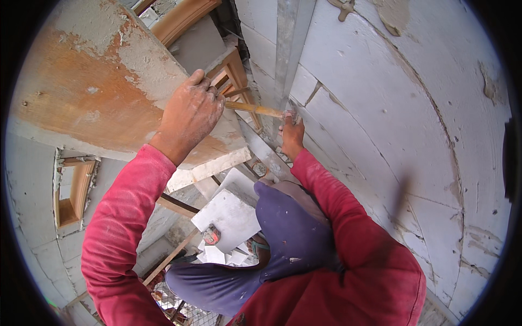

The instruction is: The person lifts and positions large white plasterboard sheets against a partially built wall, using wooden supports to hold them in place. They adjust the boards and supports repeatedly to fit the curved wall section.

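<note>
Beside the pale block wall (380, 108), a thin yellow strip (254, 108) is stretching between both hands: the left hand (190, 117) is gripping one end, the right hand (292, 133) is pinching the other.

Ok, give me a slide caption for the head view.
A yellow strip between the left hand and right hand, beside a pale block wall.

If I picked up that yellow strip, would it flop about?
The yellow strip is probably light, because it looks thin and narrow. It might bend: it looks straight, but the left hand and right hand at its ends could be supporting it.
</note>
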Action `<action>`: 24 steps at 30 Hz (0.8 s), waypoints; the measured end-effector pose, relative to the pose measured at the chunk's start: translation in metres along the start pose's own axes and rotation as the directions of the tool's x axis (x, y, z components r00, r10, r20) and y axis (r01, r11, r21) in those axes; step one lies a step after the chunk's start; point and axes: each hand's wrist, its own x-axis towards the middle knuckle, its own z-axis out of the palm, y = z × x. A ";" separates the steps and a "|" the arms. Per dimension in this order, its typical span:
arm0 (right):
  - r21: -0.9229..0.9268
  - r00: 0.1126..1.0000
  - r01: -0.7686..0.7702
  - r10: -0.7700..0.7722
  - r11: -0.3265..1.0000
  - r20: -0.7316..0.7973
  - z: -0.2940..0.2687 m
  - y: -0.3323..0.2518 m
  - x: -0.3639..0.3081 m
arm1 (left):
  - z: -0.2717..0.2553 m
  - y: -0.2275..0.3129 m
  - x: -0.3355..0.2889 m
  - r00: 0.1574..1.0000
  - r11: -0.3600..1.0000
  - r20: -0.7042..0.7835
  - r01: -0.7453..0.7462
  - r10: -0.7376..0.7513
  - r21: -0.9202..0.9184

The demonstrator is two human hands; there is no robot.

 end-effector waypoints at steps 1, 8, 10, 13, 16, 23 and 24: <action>-0.035 1.000 0.023 -0.022 0.999 0.014 -0.003 -0.001 0.003 | 0.001 0.002 0.003 1.000 1.000 0.017 0.016 -0.016 0.005; -0.064 0.998 0.011 -0.007 0.998 0.057 -0.018 0.007 0.015 | -0.013 0.019 0.035 0.961 0.896 -0.041 0.239 -0.274 -0.375; -0.042 0.997 0.041 -0.038 0.998 0.073 -0.016 0.009 0.013 | -0.026 0.029 0.060 0.846 0.684 -0.205 0.230 -0.492 -0.693; 0.016 0.997 0.019 -0.021 1.000 0.077 -0.011 0.010 0.008 | -0.044 0.032 0.114 0.579 0.416 -0.294 0.087 -0.760 -0.905; 0.067 0.997 0.002 -0.007 0.998 0.073 -0.010 0.007 0.002 | -0.057 0.024 0.137 0.473 0.129 -0.110 0.008 -0.874 -0.992; 0.130 0.997 0.008 -0.018 0.991 0.073 -0.006 0.004 -0.008 | -0.061 0.007 0.130 0.591 0.151 -0.106 0.027 -0.799 -0.988; 0.156 0.995 0.043 -0.056 0.987 0.083 -0.006 0.003 -0.008 | -0.060 0.007 0.129 0.585 0.151 -0.102 0.036 -0.805 -0.988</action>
